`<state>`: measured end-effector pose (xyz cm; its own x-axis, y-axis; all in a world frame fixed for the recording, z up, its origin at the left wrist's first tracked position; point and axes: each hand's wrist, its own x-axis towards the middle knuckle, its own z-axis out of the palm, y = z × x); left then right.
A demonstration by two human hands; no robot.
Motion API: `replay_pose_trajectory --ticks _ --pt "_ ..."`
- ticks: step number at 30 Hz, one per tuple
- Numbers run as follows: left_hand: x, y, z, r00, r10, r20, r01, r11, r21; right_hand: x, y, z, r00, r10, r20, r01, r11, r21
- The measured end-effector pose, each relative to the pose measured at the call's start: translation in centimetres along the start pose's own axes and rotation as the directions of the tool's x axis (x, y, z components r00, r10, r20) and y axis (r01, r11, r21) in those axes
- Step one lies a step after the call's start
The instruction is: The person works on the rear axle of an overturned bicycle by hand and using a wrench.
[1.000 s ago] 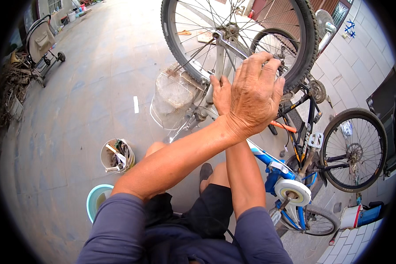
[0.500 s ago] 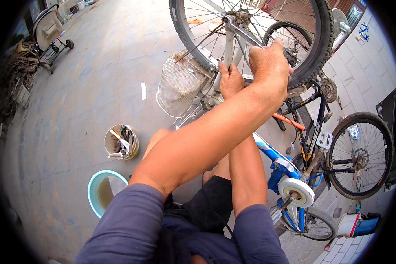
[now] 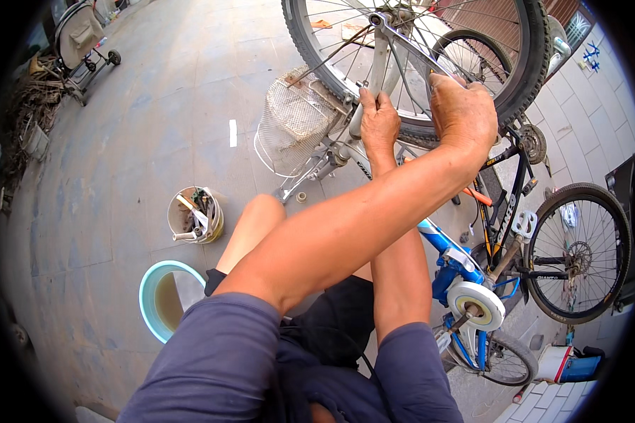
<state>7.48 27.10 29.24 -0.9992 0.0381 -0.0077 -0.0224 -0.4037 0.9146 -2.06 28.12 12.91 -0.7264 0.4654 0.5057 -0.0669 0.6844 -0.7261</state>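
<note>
My arms cross, the left forearm over the right. My left hand (image 3: 463,111) is closed around the lower end of a silver wrench (image 3: 409,46). The wrench's ring end sits on the axle nut at the hub of a bicycle wheel (image 3: 303,53) with a knobbly black tyre. Left of it, my right hand (image 3: 379,125) grips the pale fork leg (image 3: 377,65) below the hub, thumb and fingers around it. Next to the fork, a wire basket (image 3: 289,134) is attached to the bicycle. My left fingertips are partly hidden behind the hand.
A tool bucket (image 3: 219,211) and a turquoise basin (image 3: 145,299) with murky water stand at my left. A blue bicycle frame (image 3: 441,243) and a black bicycle (image 3: 508,211) crowd the right. A stroller (image 3: 80,39) stands far left. A small ring-shaped part (image 3: 301,197) lies near my knee.
The view has shifted slightly, moving the wheel right and up in the picture. My left hand has moved right with the wrench handle; the ring end stays at the hub. My right hand stays on the fork.
</note>
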Motion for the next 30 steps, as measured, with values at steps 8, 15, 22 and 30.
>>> replay_pose_trajectory --ticks 8,15,22,30 --pt "0.5 -0.4 -0.3 0.999 0.037 -0.005 -0.037 0.994 0.100 -0.1 0.4 0.4 0.999 0.006 -0.038 -0.005 1.000 0.025" --pt "0.4 -1.0 -0.6 0.995 0.094 0.015 -0.095 0.990 0.107 0.1 0.6 0.1 0.998 -0.006 -0.054 0.008 0.999 0.040" --pt "0.7 -2.6 -2.3 0.994 0.077 0.082 -0.093 0.972 0.216 -0.8 -1.1 -0.8 0.998 0.058 -0.009 -0.059 0.995 -0.076" --pt "1.4 -6.1 -4.1 0.973 0.187 0.137 -0.227 0.894 0.387 -10.6 6.4 -1.3 0.998 -0.006 -0.059 0.004 0.999 -0.032"
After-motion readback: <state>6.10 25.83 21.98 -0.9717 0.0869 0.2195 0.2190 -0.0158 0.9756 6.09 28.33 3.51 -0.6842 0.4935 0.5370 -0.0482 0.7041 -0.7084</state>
